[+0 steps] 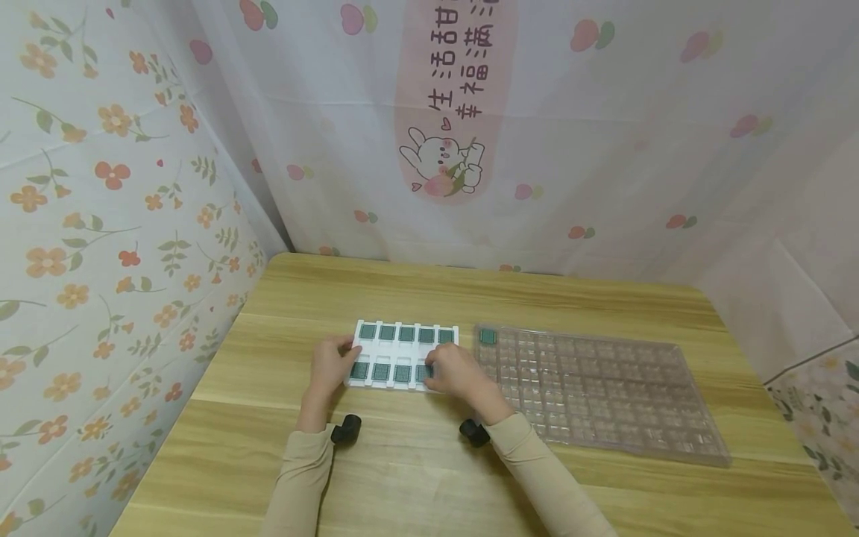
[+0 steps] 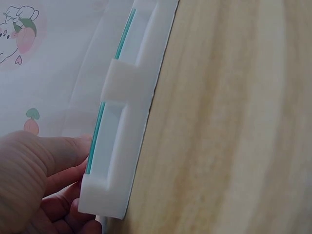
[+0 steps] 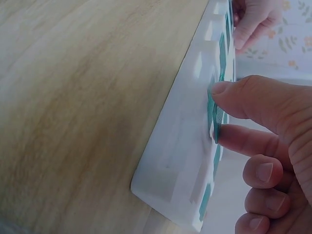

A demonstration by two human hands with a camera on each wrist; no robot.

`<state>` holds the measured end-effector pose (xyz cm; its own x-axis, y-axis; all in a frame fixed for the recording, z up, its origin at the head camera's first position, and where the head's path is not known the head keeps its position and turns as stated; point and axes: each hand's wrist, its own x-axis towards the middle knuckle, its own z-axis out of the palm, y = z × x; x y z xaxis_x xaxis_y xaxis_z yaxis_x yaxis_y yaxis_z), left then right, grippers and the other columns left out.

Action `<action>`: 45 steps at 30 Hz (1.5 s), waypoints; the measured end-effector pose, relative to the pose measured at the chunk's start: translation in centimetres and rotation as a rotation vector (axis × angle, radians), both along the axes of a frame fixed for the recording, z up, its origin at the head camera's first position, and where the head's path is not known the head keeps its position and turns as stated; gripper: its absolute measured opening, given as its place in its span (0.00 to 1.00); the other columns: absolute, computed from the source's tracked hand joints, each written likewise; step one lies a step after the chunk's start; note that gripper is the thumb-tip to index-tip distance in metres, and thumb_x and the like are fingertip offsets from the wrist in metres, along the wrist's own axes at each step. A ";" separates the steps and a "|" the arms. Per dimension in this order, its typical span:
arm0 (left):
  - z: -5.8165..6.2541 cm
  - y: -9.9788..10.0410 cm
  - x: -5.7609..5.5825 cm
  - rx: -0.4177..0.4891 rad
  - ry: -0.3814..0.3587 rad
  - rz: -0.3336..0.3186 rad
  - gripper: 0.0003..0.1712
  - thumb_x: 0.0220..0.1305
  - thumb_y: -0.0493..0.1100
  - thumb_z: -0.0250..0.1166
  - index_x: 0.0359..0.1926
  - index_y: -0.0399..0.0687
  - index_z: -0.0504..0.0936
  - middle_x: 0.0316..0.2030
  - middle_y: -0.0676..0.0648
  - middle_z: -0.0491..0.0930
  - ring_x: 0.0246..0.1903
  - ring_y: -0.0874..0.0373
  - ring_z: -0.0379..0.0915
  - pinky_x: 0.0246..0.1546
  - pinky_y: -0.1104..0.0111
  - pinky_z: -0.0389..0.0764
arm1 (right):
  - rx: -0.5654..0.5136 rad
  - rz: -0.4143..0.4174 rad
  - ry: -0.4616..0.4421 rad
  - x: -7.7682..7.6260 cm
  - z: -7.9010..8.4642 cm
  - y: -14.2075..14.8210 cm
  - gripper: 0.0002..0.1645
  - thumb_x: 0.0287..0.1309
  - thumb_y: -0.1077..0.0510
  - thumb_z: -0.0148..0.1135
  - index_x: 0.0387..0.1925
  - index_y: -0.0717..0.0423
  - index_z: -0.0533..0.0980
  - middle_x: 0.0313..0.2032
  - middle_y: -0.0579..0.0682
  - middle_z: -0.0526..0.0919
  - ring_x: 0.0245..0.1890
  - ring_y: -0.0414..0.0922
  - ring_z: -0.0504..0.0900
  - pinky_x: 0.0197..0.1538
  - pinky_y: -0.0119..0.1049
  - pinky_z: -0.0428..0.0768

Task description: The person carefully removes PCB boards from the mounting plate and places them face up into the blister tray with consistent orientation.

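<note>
A white tray [image 1: 370,349] carries two rows of small green square circuit boards [image 1: 406,334]. At its left end my left hand [image 1: 329,365] grips the edge, with the thumb by a board's rim and the other fingers curled against the tray's end in the left wrist view. My right hand [image 1: 461,373] is over the right part of the near row. There its thumb and index finger pinch a green circuit board [image 3: 217,119], which looks tilted at its slot. The other right fingers are curled in. The slot under the right hand is partly hidden.
Right of the white tray lies a large clear plastic tray [image 1: 607,399] with many compartments; one green circuit board [image 1: 488,337] sits in its far left corner compartment. Both stand on a wooden table [image 1: 403,477]. Printed curtains [image 1: 537,149] hang behind and to the left.
</note>
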<state>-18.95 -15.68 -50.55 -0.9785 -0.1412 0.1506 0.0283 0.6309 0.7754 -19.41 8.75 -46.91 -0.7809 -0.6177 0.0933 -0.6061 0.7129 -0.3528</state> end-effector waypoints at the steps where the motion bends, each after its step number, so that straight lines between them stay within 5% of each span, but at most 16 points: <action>1: -0.1 0.0 0.0 0.000 -0.002 0.000 0.16 0.55 0.33 0.66 0.43 0.25 0.80 0.34 0.34 0.81 0.38 0.44 0.74 0.42 0.54 0.74 | 0.002 -0.001 0.001 0.0 0.0 0.0 0.16 0.42 0.58 0.72 0.34 0.64 0.82 0.34 0.56 0.84 0.37 0.50 0.82 0.41 0.41 0.79; 30: -0.1 -0.1 0.0 0.009 0.004 0.000 0.15 0.55 0.33 0.66 0.43 0.26 0.81 0.35 0.34 0.81 0.39 0.43 0.75 0.43 0.53 0.74 | 0.003 -0.080 -0.049 -0.4 0.7 2.0 0.15 0.45 0.58 0.71 0.36 0.63 0.81 0.40 0.56 0.84 0.41 0.50 0.81 0.42 0.39 0.80; 45: -0.1 -0.2 -0.2 0.021 -0.026 0.003 0.16 0.56 0.34 0.65 0.44 0.26 0.80 0.36 0.34 0.81 0.40 0.44 0.74 0.44 0.54 0.73 | 0.009 -0.112 -0.072 -0.9 1.1 3.0 0.16 0.44 0.60 0.71 0.37 0.63 0.81 0.37 0.56 0.83 0.22 0.39 0.69 0.31 0.33 0.74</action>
